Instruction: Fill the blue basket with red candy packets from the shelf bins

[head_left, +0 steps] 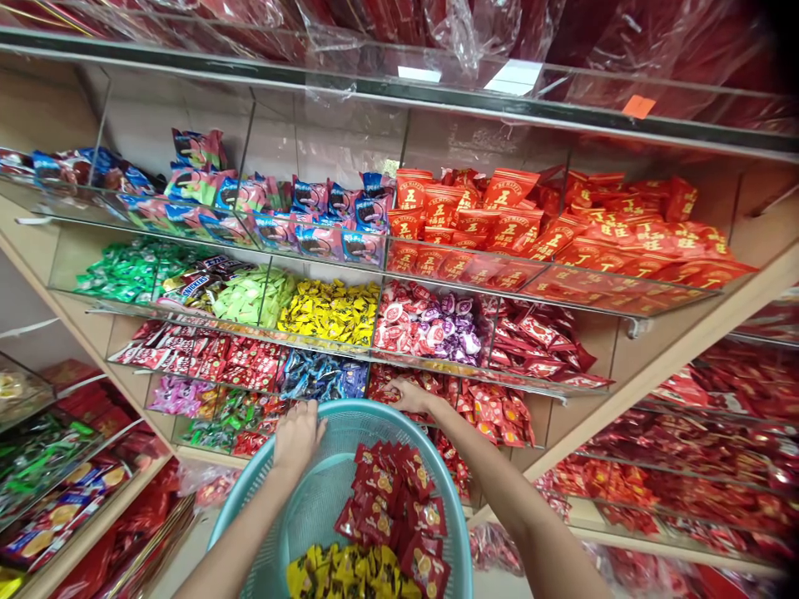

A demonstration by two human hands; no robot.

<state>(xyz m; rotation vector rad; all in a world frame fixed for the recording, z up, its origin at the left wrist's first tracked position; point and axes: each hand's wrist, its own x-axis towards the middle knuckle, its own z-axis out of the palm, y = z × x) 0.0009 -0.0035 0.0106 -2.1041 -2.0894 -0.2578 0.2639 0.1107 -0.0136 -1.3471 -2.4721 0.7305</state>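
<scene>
A teal plastic basket (469,532) with a mesh wall is in front of me at the bottom centre. My left hand (297,437) is closed over its far left rim. Inside lie dark red candy packets (380,499) with an orange picture, and yellow candy packets (349,574) beside them. Beyond the basket's far rim, my right hand (410,396) reaches into a low shelf bin of small red packets (440,384). Its fingers are curled at the packets, and whatever is between them is hidden.
Clear shelf fronts (325,345) cross just above my hands. Yellow sweets (330,312), red and purple sweets (430,320) and blue wrapped sweets (321,374) fill nearby bins. Higher up stand large orange-red packets (465,216). A slanting wooden side panel (662,366) stands at right.
</scene>
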